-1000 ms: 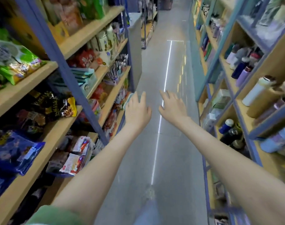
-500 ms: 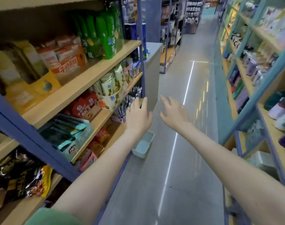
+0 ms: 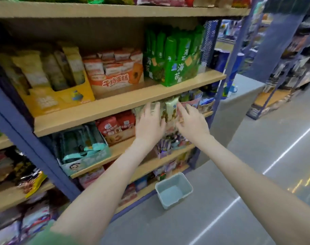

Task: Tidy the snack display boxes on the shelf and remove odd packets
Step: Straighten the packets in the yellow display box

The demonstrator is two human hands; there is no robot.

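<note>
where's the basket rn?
Head view, lower centre: the basket sits on the floor beside the foot of the shelf.

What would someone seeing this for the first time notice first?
The left hand and right hand stand out most, both reaching into the pale packets at the middle of the picture. Just above them, tall green boxes glow bright at the right end of the wooden shelf. Below, a pale blue basket stands on the floor beside the shelving.
</note>
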